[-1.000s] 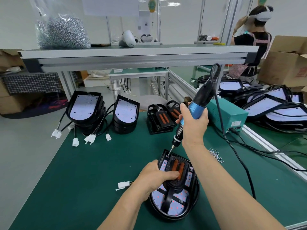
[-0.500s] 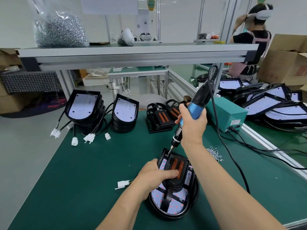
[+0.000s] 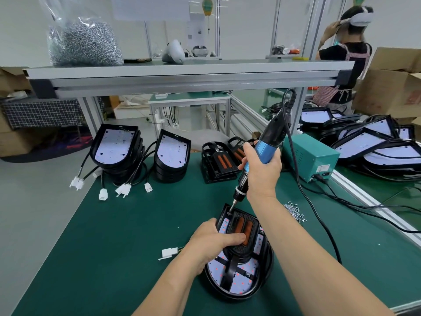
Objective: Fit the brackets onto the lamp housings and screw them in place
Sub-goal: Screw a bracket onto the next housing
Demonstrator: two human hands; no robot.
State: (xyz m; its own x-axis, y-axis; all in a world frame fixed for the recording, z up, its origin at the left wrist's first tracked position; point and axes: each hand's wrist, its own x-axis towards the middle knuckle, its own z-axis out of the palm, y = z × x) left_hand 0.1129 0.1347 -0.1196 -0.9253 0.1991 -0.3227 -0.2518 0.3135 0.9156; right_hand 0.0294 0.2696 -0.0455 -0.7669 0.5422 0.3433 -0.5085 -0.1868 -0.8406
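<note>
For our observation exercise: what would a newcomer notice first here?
The blue electric screwdriver, gripped in the right hand at centre, its tip at the far corner of the bracket. Below, the left hand grips the lamp housing, thumb on the bracket. Upper left, a bag of screws sits on the shelf.

Plain dark green table mat (image 3: 114,247). At 6 o'clock, lamp housing (image 3: 265,279): black shell, pale lilac board dotted red. On it, bracket (image 3: 243,226): black, two orange strips. At centre, screwdriver (image 3: 265,151): blue grip, black upper body, black cord (image 3: 303,195). At 3 o'clock, teal power box (image 3: 312,158) and silver loose screws (image 3: 295,209). At 7 o'clock, white connector (image 3: 169,252). At 9 o'clock, cloth (image 3: 43,112): black, white grid. At 1 o'clock, apron (image 3: 328,93): red-and-white check. At 2 o'clock, brown cartons (image 3: 387,87)
</note>
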